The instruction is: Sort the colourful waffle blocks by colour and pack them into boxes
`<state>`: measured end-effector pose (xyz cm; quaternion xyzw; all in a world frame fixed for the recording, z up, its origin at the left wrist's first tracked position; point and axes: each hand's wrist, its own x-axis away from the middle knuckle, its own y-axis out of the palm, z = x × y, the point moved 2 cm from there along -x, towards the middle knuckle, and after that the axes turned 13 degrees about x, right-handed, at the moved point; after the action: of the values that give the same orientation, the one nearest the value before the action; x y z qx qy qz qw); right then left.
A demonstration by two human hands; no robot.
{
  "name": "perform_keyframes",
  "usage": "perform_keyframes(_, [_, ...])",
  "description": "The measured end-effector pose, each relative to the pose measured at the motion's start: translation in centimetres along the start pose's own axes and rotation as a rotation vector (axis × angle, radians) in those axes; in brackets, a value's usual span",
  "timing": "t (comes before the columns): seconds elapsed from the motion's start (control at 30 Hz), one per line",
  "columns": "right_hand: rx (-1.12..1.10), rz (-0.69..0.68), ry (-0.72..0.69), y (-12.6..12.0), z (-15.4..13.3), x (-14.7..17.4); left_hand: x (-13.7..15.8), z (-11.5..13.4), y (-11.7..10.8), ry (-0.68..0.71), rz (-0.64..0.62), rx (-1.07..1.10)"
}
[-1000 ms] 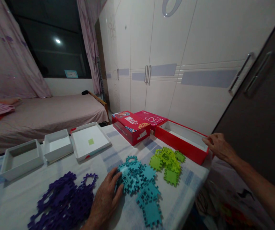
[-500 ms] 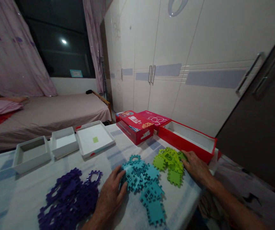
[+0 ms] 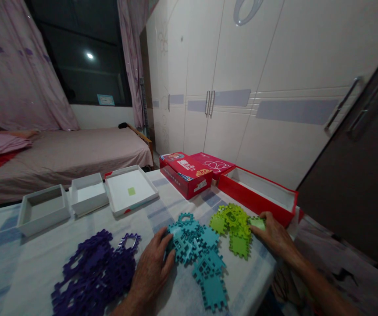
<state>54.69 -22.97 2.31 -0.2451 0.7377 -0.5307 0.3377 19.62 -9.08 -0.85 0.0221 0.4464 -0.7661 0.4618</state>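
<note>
My right hand pinches a green interlocking tile between thumb and fingers, at the right side of the lime-green tile pile. The held tile is flat and square with notched edges. My left hand lies on the table against the left edge of the teal tile pile, thumb apart from the fingers and nothing gripped; its fingertips are partly hidden by the teal pieces. Left of that hand spreads a heap of dark purple tiles, some of them open frames.
White open boxes and a shallow white lid stand at the left back. A red printed box and a long open red box line the far edge. A bed and a white wardrobe lie beyond.
My right hand has drawn the green tile slightly right, off the edge of its pile, and tilted it up so more of its face shows. My left hand stays put.
</note>
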Motion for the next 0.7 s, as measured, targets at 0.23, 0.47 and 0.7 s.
perform_keyframes(0.23, [-0.121,0.268,0.030,-5.3,-0.7,-3.4,0.0,0.2,-0.1,0.007,0.003,-0.014])
perform_keyframes(0.47, [0.100,0.643,-0.178,-9.1,-2.2,-6.4,0.0,0.1,-0.1,-0.001,-0.003,0.000])
perform_keyframes(0.7, [0.053,-0.018,-0.538,-0.2,-5.5,3.2,0.0,0.1,0.0,-0.040,0.005,0.035])
